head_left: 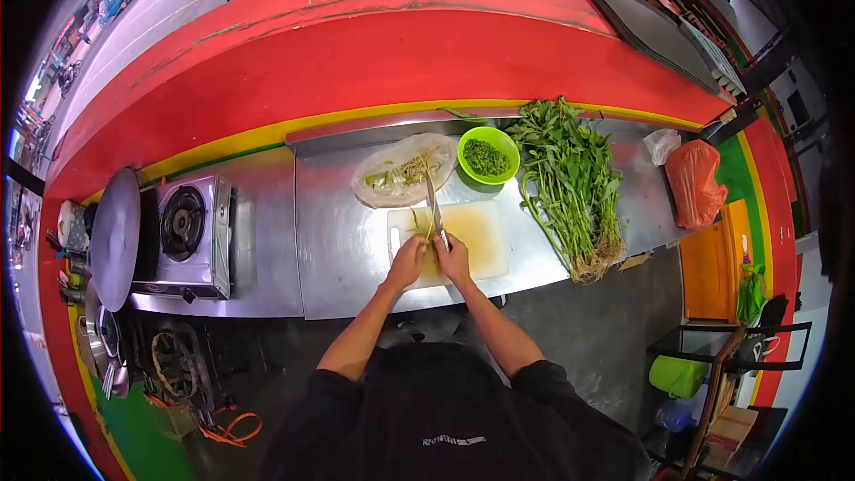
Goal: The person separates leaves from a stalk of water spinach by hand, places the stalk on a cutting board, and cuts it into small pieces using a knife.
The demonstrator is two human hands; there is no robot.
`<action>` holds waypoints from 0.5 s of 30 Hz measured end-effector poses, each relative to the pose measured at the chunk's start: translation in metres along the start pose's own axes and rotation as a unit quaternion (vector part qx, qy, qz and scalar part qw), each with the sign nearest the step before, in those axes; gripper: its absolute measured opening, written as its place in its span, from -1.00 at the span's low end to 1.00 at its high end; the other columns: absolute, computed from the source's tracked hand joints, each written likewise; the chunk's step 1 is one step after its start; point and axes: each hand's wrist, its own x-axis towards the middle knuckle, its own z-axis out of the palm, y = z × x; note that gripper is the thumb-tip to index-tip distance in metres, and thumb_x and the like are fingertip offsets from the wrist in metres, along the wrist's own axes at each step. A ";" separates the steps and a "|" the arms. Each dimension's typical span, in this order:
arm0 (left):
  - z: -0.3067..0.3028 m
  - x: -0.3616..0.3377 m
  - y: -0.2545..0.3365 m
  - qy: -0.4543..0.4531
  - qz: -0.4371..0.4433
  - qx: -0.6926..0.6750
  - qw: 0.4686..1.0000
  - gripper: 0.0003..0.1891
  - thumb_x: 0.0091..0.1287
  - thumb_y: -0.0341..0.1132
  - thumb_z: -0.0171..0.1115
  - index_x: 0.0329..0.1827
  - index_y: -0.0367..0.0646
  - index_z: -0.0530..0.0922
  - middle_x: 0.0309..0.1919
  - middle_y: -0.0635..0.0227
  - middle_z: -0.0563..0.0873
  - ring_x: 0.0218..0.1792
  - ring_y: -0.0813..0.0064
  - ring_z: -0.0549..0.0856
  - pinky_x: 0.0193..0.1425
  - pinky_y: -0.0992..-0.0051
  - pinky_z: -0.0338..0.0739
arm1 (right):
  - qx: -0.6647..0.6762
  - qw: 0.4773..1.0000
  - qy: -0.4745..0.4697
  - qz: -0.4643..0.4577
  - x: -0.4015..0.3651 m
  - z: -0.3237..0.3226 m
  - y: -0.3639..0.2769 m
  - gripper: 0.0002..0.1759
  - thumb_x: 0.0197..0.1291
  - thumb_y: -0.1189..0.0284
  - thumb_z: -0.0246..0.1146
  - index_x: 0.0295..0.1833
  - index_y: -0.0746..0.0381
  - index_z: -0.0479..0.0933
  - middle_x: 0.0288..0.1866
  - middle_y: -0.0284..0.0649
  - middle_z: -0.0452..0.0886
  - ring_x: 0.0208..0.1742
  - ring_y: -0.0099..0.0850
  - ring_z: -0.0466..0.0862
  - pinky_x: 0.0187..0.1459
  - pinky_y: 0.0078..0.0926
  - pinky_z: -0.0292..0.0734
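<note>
My right hand (453, 257) is closed round the handle of a kitchen knife (435, 200), whose blade points away from me. Close beside it, my left hand (409, 260) grips a thin green stem (430, 230) that lies along the blade. Both hands are over a pale cutting board (482, 230) with a yellowish stain. Beyond the board, a clear plastic bag (368, 187) holds stem scraps and trimmings. To its right stands a lime-green bowl (509, 157) with chopped greens (486, 158) inside.
A large bunch of leafy greens with roots (570, 183) lies right of the board. On the left are a gas stove (183, 223) and a big round metal lid (117, 240). An orange plastic bag (696, 184) sits far right. A red wall (401, 53) borders the steel counter (343, 281).
</note>
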 end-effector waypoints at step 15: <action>-0.017 -0.041 0.014 0.097 -0.091 -0.066 0.989 -0.80 0.55 -0.40 0.10 0.10 -0.32 0.52 -0.15 0.10 0.80 -0.11 0.30 0.78 0.08 0.38 0.62 | 0.014 0.993 0.113 -0.023 0.005 0.022 -0.001 -0.69 0.40 0.26 0.26 -0.19 0.34 0.64 -0.53 -0.24 0.55 -0.47 -0.50 0.48 -0.34 -0.41 0.44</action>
